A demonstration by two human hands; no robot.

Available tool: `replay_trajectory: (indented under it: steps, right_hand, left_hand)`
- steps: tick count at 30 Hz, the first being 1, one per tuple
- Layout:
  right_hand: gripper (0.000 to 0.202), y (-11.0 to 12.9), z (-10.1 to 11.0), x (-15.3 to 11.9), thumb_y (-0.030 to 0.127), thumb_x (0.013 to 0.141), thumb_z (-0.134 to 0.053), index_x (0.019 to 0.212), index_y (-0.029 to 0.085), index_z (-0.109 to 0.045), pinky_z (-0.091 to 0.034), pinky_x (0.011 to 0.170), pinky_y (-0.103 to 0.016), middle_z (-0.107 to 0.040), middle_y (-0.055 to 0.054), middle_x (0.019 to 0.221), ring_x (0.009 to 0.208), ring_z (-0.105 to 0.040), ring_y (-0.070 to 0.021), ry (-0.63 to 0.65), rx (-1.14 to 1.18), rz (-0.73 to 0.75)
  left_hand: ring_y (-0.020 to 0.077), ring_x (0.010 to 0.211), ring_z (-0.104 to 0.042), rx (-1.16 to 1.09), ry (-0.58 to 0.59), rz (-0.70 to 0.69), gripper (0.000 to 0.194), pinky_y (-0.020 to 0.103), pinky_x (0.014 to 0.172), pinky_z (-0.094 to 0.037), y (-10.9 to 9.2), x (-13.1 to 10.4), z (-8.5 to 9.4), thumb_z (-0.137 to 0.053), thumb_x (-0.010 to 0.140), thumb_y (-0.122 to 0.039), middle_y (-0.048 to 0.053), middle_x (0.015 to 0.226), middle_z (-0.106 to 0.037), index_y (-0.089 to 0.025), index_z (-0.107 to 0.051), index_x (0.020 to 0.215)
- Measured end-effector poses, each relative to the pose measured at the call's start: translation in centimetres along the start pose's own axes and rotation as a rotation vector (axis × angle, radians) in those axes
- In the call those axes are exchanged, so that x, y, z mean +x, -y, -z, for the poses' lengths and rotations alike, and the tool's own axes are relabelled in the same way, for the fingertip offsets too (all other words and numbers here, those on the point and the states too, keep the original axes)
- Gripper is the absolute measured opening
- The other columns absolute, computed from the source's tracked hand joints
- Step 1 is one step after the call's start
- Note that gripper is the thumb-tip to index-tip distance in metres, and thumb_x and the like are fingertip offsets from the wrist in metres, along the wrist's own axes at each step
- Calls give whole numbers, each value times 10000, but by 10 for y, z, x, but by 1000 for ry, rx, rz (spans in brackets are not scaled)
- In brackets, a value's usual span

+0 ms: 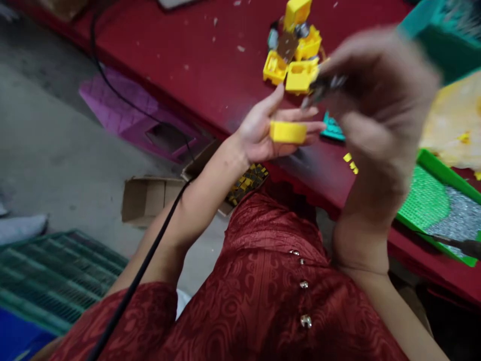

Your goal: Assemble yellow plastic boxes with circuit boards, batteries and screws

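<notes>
My left hand (265, 130) is palm up over the table's near edge, fingers stretched out. A small yellow plastic block (288, 132), slightly blurred, rests across its fingers. My right hand (379, 100) is raised closer to the camera and smeared by motion. Its fingers are closed around a dark object with metallic bits (327, 87), too blurred to name. Just beyond both hands, several yellow plastic housings (301, 76) sit clustered with a brown piece (287, 46) among them. A small teal piece (332, 127) lies between the hands, partly hidden.
On the red table (180, 55), a green tray (428, 190) holds small silvery parts, with a screwdriver-like tool (454, 243) across it. A teal bin (428, 45) stands at upper right. Small yellow bits (350, 163) lie nearby. A black cable (150, 255) crosses my left arm. Below are cardboard boxes (145, 200) and a purple stool (139, 115).
</notes>
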State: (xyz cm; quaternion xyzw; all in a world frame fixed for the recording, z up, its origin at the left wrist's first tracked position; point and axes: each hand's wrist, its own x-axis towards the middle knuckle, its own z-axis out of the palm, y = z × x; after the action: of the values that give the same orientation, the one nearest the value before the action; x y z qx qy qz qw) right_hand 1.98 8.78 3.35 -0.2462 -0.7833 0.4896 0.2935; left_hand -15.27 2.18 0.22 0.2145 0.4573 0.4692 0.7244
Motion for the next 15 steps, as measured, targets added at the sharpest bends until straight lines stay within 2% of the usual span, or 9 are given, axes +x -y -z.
replay_trajectory:
  steps: [1,2,4,6,8,11,15]
  right_hand:
    - [172,0,3,-12,244,957,-695,1125,252,-728,-594,1024,-389,-694,-34,1132,1053,-695,-181,-22,106,141]
    - [97,-3,5,-24,217,957,-667,1022,240,-735,-593,980,-383,-692,-35,1046,1019,-678,-177,-59,116,163]
    - [112,-18,9,-47,184,952,-640,959,242,-735,-584,998,-387,-706,-41,1048,1046,-677,-178,-75,49,106]
    - [132,-37,12,-64,172,935,-619,902,239,-728,-587,1009,-395,-721,-43,1069,1051,-689,-178,-104,-11,33]
    - [154,-52,16,-75,165,915,-596,846,230,-718,-594,997,-403,-732,-41,1072,1032,-703,-175,-119,-50,-1]
    - [248,-65,20,-87,126,923,-524,840,237,-729,-570,1027,-418,-759,-22,1074,1051,-711,-170,-132,-148,-19]
    - [311,-72,22,-98,67,911,-468,885,232,-730,-535,1044,-416,-783,-17,1066,1080,-708,-183,-232,-308,-10]
  left_hand:
    - [233,1031,-805,31,-27,-3,695,230,655,-594,6,1,1,-220,1145,-555,144,1234,-792,-111,-718,1338]
    - [233,1021,-804,74,-34,24,579,242,666,-608,11,2,1,-369,1119,-540,135,1232,-793,-134,-736,1308]
    - [208,992,-795,146,-63,37,418,237,684,-613,20,3,-2,-561,1046,-464,128,1216,-796,-142,-766,1218]
    - [190,984,-783,213,-66,12,319,253,758,-621,27,3,-7,-676,960,-362,132,1199,-798,-129,-777,1152]
    - [187,988,-772,314,-55,-33,352,286,845,-616,30,3,-13,-749,860,-271,138,1191,-797,-110,-765,1173]
    - [215,1034,-755,572,-37,-116,555,345,934,-600,33,7,-20,-791,750,-215,158,1228,-780,-78,-719,1283]
    - [276,1174,-705,992,-139,-294,561,406,1009,-577,35,11,-23,-788,734,-244,161,1303,-756,-104,-738,1275]
